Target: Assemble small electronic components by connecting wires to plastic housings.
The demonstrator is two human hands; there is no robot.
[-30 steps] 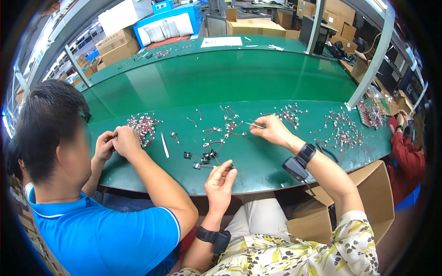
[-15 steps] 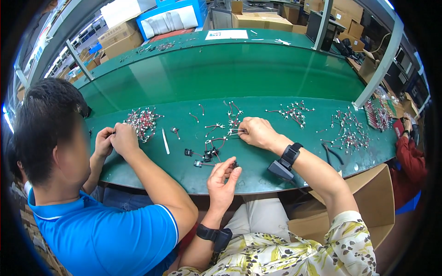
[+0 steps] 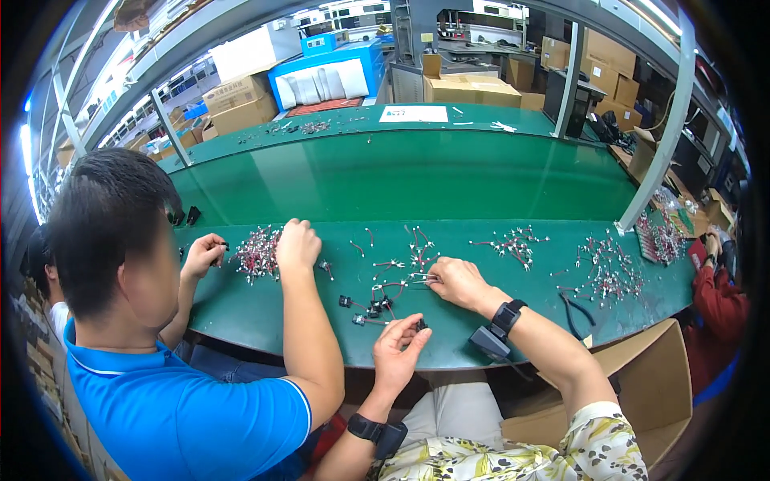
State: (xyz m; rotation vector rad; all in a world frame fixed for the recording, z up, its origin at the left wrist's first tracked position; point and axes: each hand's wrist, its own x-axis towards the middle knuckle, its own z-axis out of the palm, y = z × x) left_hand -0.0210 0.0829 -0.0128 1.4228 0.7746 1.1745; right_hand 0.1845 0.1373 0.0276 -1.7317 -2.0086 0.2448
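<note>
Here, the left hand, fingers curled, pinches a black part at its one o'clock; the right hand, palm down, fingers closed, grips tweezers pointing toward nine, near wires.

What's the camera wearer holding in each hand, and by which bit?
Right hand: tweezers, held behind the tips. Left hand: small black part; gripped spot unclear.

On the bench, connectors lie right of a wire pile, left of pliers
</note>
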